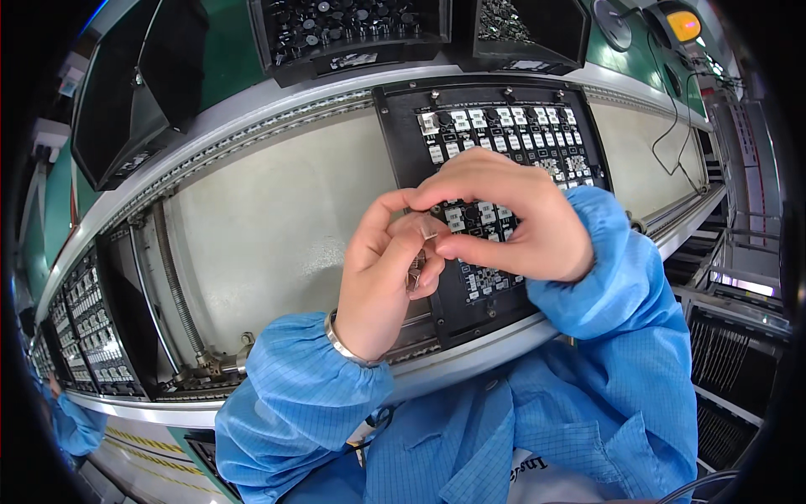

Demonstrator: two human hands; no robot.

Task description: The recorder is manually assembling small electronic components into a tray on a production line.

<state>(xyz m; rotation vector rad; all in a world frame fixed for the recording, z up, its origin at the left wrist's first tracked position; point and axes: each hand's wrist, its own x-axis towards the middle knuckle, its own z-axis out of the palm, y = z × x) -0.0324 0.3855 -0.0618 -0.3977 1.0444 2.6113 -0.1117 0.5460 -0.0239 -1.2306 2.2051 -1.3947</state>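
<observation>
My two hands meet over the left edge of a black carrier frame (457, 315) with dark circuit boards (487, 277) full of white connectors. In the curled fingers of my left hand (378, 260) lie several small shiny metal parts (415, 273), partly hidden by the fingers. A tiny silvery piece (431, 236) shows at the left thumb and forefinger. My right hand (525, 214) arches over the boards, its thumb and finger closed at that same spot. Whether the right fingertips grip the piece or only touch it is too small to make out.
Beyond the conveyor rail (285, 105) stand a black bin of round black parts (353, 38) and a bin of small metal pieces (512, 25). Another black bin (126, 109) is at the far left. More boards in a carrier (92, 328) lie left; a co-worker's blue sleeve (75, 424) shows there.
</observation>
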